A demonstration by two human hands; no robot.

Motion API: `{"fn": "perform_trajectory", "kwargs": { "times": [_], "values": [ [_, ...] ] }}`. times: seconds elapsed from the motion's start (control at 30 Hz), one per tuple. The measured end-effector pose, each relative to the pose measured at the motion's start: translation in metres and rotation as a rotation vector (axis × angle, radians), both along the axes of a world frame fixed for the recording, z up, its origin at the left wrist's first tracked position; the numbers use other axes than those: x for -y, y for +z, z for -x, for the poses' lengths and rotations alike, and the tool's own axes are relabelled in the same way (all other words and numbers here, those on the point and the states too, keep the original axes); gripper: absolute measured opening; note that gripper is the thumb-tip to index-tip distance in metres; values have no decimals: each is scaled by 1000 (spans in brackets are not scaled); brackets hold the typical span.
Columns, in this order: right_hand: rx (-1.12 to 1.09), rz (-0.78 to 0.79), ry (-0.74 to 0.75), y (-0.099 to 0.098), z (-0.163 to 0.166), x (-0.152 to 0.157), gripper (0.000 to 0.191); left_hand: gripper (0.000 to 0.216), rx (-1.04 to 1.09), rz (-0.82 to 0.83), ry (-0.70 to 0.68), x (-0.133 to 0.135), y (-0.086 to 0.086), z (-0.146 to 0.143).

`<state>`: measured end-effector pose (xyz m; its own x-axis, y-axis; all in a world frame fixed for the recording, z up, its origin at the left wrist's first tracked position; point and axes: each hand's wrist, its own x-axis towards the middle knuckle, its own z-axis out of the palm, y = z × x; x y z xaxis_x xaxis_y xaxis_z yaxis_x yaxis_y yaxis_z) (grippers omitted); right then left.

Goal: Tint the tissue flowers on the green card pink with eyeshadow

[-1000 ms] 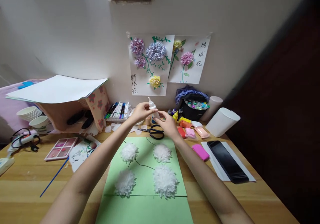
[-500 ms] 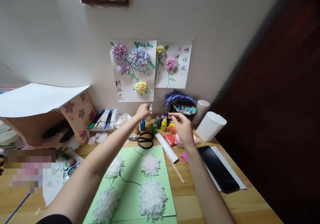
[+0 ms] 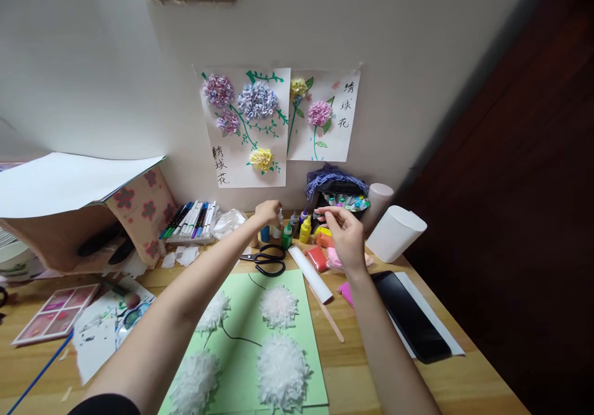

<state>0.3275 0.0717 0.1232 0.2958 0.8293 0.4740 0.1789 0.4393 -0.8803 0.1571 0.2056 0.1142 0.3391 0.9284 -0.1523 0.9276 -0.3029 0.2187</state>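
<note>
At the back of the table, my left hand (image 3: 268,213) has its fingers closed around the top of a small white squeeze bottle (image 3: 278,226), which is upright among the paint bottles. My right hand (image 3: 346,232) hovers right of them, fingers bent together in a pinch. Whatever they hold, if anything, is too small to make out. Between the hands are a green paint bottle (image 3: 286,235) and a yellow paint bottle (image 3: 305,229). Nearer me lies green paper (image 3: 241,365) bearing several white ruffled paper flowers (image 3: 283,368) and thin dark stem lines.
Black scissors (image 3: 269,259) lie behind the green paper. Right of it are a white roll (image 3: 310,273), a wooden stick (image 3: 328,316) and a black phone (image 3: 411,316). Markers (image 3: 192,220) stand at the back left. A white container (image 3: 396,234) is at the right. Flower pictures (image 3: 250,130) hang on the wall.
My left hand has lowered the white bottle to the level of the other bottles. My right hand keeps its pinched shape and has shifted slightly right in view.
</note>
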Motion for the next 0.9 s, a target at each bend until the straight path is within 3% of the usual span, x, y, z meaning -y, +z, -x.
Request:
{"fn": "perform_trajectory", "kwargs": {
  "times": [0.23, 0.37, 0.47, 0.57, 0.6, 0.67, 0.77, 0.83, 0.9],
  "values": [
    [6, -26, -24, -1, 5, 2, 20, 85, 18, 63, -99, 3, 10, 2],
    [50, -35, -1, -2, 13, 5, 19, 81, 111, 70, -131, 19, 37, 19],
    [79, -40, 34, -1, 20, 10, 19, 58, 222, -72, -118, 60, 66, 62],
    [118, -38, 103, -1, 29, 18, 18, 23, 266, -307, 143, 130, 83, 130],
    [132, -35, 137, -1, 32, 22, 17, 26, 290, -337, 233, 158, 82, 156],
    [171, -12, 217, -1, 40, 31, 16, 32, 336, -362, 425, 215, 69, 210],
    [321, 31, 375, 0, 60, 50, 15, 33, 296, -355, 820, 296, 26, 282],
    [501, 3, 530, 1, 83, 64, 15, 34, 269, -273, 1025, 340, -8, 316],
    [696, -115, 711, -1, 117, 77, 15, 34, 275, -226, 1109, 370, -36, 333]
  ]
}}
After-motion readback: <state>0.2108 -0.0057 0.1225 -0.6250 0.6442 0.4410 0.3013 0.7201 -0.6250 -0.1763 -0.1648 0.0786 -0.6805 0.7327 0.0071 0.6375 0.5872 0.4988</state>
